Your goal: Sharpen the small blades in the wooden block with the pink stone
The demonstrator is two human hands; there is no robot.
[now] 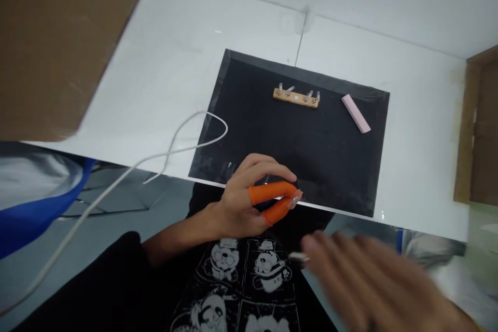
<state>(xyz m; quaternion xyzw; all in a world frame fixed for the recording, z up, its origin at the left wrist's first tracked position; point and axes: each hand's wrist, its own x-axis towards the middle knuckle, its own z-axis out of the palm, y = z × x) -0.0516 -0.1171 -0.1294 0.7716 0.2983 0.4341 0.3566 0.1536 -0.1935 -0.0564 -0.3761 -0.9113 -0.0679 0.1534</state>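
My left hand [245, 197] is closed at the near edge of the black mat [249, 129], with orange finger cots on its thumb and index finger. Between those two fingertips it pinches a small clear plastic piece [294, 199]. Lower right, my right hand [373, 280] is blurred by motion. A short pale tip [299, 257] sticks out at its fingertips; the rest of that thing is hidden. Farther back on the mat lies a yellow wooden strip [295, 97] carrying several clear pegs with metal screws. To its right rests a pink bar [356, 113].
A white cable [163, 154] loops over the mat's left edge and hangs off the white table [163, 62]. Large brown cardboard [62, 41] stands on the left, and a brown box [482, 129] at the far right. The table's front edge runs just beyond my lap.
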